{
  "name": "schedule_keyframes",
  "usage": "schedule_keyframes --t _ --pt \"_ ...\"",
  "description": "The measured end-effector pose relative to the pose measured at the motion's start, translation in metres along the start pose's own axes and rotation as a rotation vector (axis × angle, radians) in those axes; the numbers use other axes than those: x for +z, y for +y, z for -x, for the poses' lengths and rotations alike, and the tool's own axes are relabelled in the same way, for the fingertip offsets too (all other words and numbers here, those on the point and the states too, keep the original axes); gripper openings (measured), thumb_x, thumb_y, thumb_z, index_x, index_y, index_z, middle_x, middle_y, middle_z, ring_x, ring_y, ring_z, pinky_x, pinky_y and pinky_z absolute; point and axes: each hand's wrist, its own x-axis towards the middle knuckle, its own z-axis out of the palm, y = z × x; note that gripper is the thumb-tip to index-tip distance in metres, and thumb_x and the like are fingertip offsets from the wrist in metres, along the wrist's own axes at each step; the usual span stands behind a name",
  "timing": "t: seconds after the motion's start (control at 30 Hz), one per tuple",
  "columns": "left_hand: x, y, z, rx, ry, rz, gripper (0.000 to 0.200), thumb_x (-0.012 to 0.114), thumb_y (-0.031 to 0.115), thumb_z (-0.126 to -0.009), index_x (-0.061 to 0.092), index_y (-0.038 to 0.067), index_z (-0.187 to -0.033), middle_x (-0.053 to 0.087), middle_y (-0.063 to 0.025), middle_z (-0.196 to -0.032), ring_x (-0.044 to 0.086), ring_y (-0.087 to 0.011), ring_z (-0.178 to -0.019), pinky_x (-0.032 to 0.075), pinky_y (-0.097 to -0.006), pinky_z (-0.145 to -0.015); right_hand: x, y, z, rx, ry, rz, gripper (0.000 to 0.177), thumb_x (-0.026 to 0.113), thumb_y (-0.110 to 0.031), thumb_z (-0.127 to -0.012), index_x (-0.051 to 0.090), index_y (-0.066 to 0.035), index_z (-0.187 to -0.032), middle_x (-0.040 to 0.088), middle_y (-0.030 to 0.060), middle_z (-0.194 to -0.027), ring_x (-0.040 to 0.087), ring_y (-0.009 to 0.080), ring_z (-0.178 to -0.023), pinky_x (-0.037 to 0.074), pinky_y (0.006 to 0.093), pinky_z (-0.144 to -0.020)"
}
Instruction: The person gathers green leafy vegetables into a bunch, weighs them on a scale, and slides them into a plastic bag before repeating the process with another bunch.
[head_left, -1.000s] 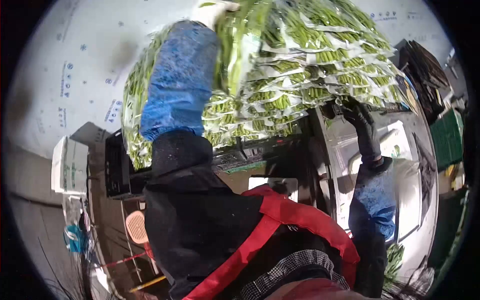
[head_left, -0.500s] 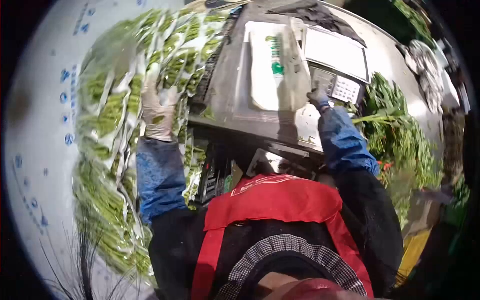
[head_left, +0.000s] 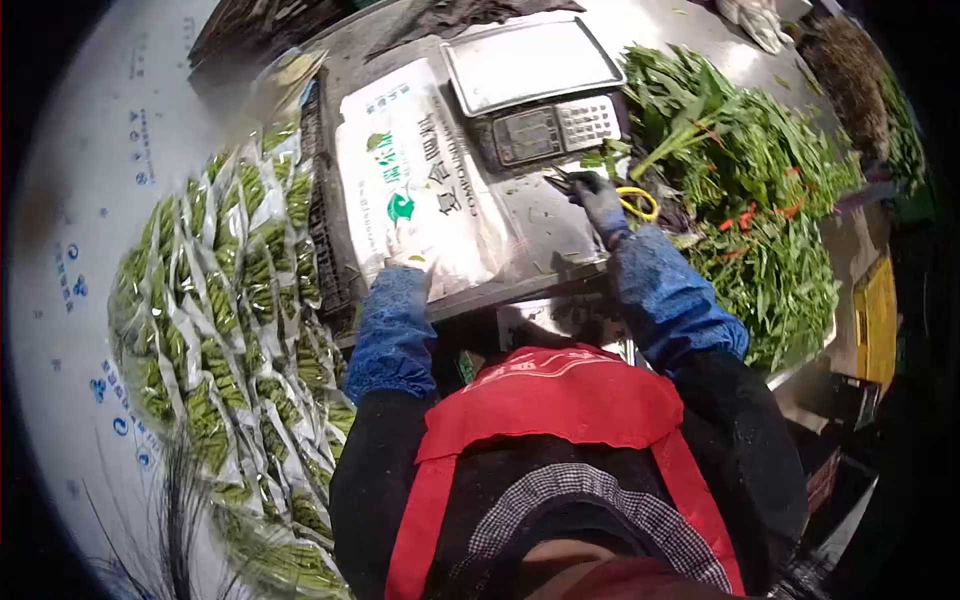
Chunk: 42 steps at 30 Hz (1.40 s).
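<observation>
On grey metal (head_left: pixel 540 228), flat plastic bags (head_left: pixel 418 165)

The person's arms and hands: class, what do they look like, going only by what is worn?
Black sleeves, with crinkled, mottled blue sleeve covers over both forearms. The right hand wears a dark grey glove. The left hand is too washed out to describe its covering.

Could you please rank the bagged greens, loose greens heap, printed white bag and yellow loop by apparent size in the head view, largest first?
1. Bagged greens
2. Loose greens heap
3. Printed white bag
4. Yellow loop
</observation>
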Motion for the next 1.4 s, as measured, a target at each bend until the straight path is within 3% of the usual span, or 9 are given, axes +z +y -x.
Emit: schedule_keyframes --t 0.23,0.3,0.33,0.43,0.77,0.9,1.17,1.33,1.4 --pt "-0.01 0.013 -0.009 -0.205 -0.03 -0.083 0.066 0.051 0.054 -0.07 0.04 0.018 -0.125 0.019 -0.0129 -0.138 0.014 -0.0338 -0.127 0.01 -0.0455 -0.102 0.153 -0.069 -0.042 -0.713 -0.329 0.502 0.024 0.051 -0.007 -0.082 0.057 -0.011 -0.104 0.058 0.0098 -0.1 0.056 0.0222 -0.09 0.045 0.029 -0.078" --pt "0.114 -0.063 -0.054 -0.214 0.047 -0.217 0.071 0.051 0.059 -0.069 0.04 0.015 -0.124 0.023 -0.0116 -0.136 0.019 -0.0331 -0.125 0.015 -0.0456 -0.101 0.214 -0.06 -0.082 -0.875 -0.464 0.754 0.036 0.049 -0.02 -0.082 0.048 -0.018 -0.118 0.052 0.0117 -0.11 0.052 0.0306 -0.093 0.044 0.0365 -0.08" --pt "0.005 0.004 -0.019 -0.229 -0.055 -0.193 0.086 0.052 0.06 -0.069 0.014 0.019 -0.135 0.021 -0.0151 -0.137 0.021 -0.0328 -0.126 0.015 -0.0489 -0.1 0.245 -0.036 -0.116 -0.908 -0.538 0.845 0.047 0.051 -0.025 -0.081 0.038 -0.021 -0.126 0.043 0.0157 -0.122 0.048 0.0323 -0.103 0.04 0.0384 -0.085" --pt "0.048 -0.023 -0.031 -0.263 -0.055 -0.139 0.087 0.052 0.063 -0.066 0.017 0.021 -0.134 0.023 -0.0121 -0.136 0.022 -0.0321 -0.125 0.018 -0.0487 -0.099 0.314 -0.038 -0.168 -0.644 -0.678 1.253 0.065 0.051 -0.03 -0.079 0.017 -0.028 -0.134 0.012 0.0173 -0.14 0.022 0.0383 -0.124 0.019 0.0486 -0.1" --pt "-0.016 0.004 -0.017 -0.232 -0.096 -0.045 0.087 0.061 0.045 -0.068 0.01 0.025 -0.135 0.02 -0.0073 -0.137 0.023 -0.0317 -0.122 0.033 -0.0509 -0.09 0.381 0.044 -0.204 -0.774 -0.563 1.176 0.017 0.057 -0.015 -0.065 0.063 -0.013 -0.081 0.059 0.0102 -0.087 0.057 0.028 -0.084 0.046 0.0364 -0.073" --pt "0.027 -0.023 -0.03 -0.133 -0.051 -0.143 0.083 0.061 0.056 -0.062 0.028 0.02 -0.13 0.024 -0.0111 -0.134 0.025 -0.0323 -0.121 0.03 -0.0447 -0.094 0.297 0.004 -0.135 -0.817 -0.784 0.679 0.013 0.058 -0.015 -0.068 0.06 -0.007 -0.078 0.059 0.014 -0.08 0.057 0.0294 -0.075 0.045 0.0356 -0.065" --pt "-0.048 0.062 -0.083 0.261 0.331 0.332 0.046 0.057 0.019 -0.072 0.047 0.008 -0.115 0.048 -0.0159 -0.113 0.046 -0.0287 -0.104 0.033 -0.0411 -0.091 -0.074 -0.019 0.018 -0.265 -0.084 0.422 0.017 0.062 -0.008 -0.073 0.061 -0.002 -0.089 0.061 0.0097 -0.077 0.058 0.0135 -0.071 0.047 0.0265 -0.067" --pt "-0.049 0.226 -0.123 0.665 0.268 0.556 0.044 0.057 0.016 -0.075 0.047 0.004 -0.116 0.055 -0.0194 -0.104 0.052 -0.0329 -0.096 0.041 -0.0383 -0.084 -0.212 -0.037 0.158 0.018 0.342 1.583 0.033 0.066 -0.029 -0.065 0.063 -0.014 -0.094 0.049 0.0141 -0.117 0.044 0.0367 -0.105 0.036 0.0419 -0.09" --pt "-0.013 0.28 -0.145 0.699 0.146 0.601 0.046 0.057 0.015 -0.075 0.045 0.007 -0.119 0.055 -0.017 -0.106 0.052 -0.0296 -0.097 0.04 -0.0352 -0.085 -0.225 -0.032 0.192 0.213 0.44 1.448 0.046 0.066 -0.029 -0.064 0.057 -0.019 -0.108 0.035 0.014 -0.13 0.031 0.0365 -0.118 0.027 0.0415 -0.098"
